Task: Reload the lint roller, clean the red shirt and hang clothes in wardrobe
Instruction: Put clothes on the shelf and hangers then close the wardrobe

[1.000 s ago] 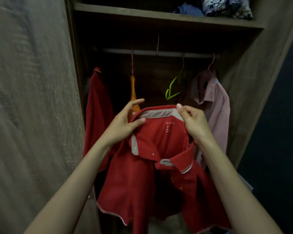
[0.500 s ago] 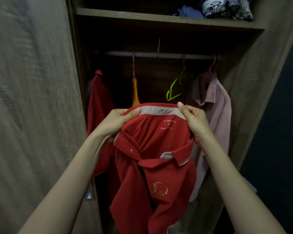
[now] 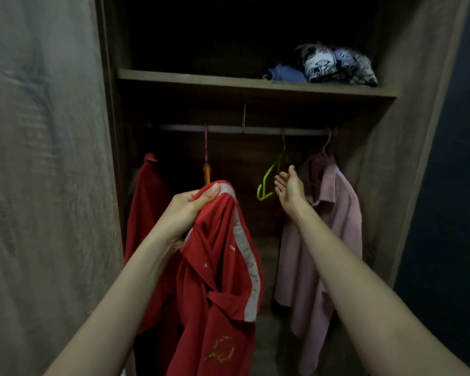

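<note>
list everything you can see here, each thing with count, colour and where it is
red polo shirt: 1, red with a grey collar band and a yellow chest emblem, held up in front of the wardrobe
green hanger: 1, bright green, bare, on the rail right of centre
pink shirt: 1, pale pink, on a pink hanger at the right end of the rail
red garment: 1, red, hanging at the left end
orange hanger: 1, orange, hanging behind the polo shirt
rail: 1, pale, under the shelf
shelf: 1, wood, above the rail
folded clothes: a small pile, blue and black-and-white patterned, on the shelf's right side
wardrobe door: 1, grey-brown wood, open at left
left hand: 1, gripping the polo's collar
right hand: 1, open, beside the green hanger
</note>
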Available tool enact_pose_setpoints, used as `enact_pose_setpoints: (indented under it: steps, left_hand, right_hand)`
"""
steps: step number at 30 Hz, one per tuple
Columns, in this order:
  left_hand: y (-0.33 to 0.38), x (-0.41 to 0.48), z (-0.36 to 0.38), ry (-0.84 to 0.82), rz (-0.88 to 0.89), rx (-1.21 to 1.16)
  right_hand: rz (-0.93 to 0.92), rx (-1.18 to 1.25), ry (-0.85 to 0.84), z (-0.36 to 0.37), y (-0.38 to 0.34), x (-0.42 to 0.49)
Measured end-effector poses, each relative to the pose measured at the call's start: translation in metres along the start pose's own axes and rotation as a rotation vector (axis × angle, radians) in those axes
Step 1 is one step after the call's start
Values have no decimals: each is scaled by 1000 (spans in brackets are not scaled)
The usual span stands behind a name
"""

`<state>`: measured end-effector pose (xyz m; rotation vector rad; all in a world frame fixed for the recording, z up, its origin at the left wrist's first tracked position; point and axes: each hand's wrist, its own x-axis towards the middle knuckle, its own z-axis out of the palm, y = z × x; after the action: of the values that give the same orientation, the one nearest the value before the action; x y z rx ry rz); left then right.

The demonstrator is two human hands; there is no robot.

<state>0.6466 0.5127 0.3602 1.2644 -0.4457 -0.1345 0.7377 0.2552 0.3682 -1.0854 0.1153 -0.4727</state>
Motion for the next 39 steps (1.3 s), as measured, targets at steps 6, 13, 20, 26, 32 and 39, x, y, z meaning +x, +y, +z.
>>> enact_pose_setpoints:
  steps: [6, 13, 20, 26, 32, 39]
  left_hand:
    - [9, 5, -8, 59, 46, 50]
    - [16, 11, -11, 115, 72, 41]
    - [11, 9, -17, 146, 98, 152]
    - [-1, 2, -26, 247, 418, 794]
    - [-22, 1, -31, 325, 512, 1040]
    - [-28, 3, -36, 407, 383, 1102]
  right_hand:
    - [209, 167, -83, 22, -9, 36]
    - [146, 65, -43, 30, -21, 55]
    - [108, 64, -201, 10, -28, 17]
    - [215, -45, -315, -37, 12, -86]
    - [344, -40, -429, -69, 23, -193]
    - [432, -43, -482, -100, -17, -265]
